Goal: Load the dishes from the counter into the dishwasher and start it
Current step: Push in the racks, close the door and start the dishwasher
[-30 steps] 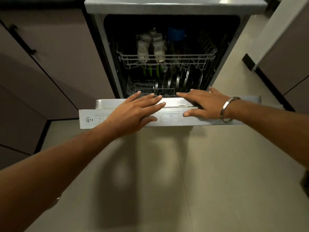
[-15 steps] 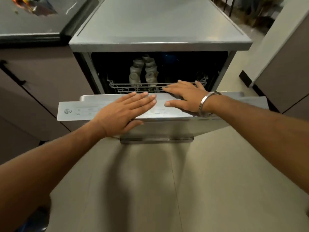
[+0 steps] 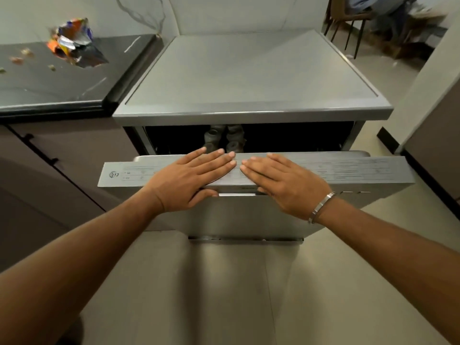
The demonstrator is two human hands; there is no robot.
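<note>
In the head view, both hands, left (image 3: 191, 180) and right (image 3: 286, 185), are lying flat with straight fingers on the top edge of the dishwasher door (image 3: 249, 215), which is standing nearly closed (dishes (image 3: 225, 138) just showing inside). Pressing evenly from both palms should be seating the latch squarely; the control strip (image 3: 348, 170) is then needing one press.

You are standing in a home kitchen. In front of you is a steel dishwasher (image 3: 251, 78) with its door (image 3: 249, 217) partly open and a printed control strip along the door's top edge. To your left, a dark glossy stone counter (image 3: 62, 78) sits over handled cabinets (image 3: 49, 175), with a crumpled snack wrapper (image 3: 72, 41) and crumbs on it. Pale marble-look wall panels (image 3: 224, 13) rise behind, beige floor tiles (image 3: 224, 295) lie underfoot, and a dining chair (image 3: 348, 26) stands in the adjoining room at the far right.
</note>
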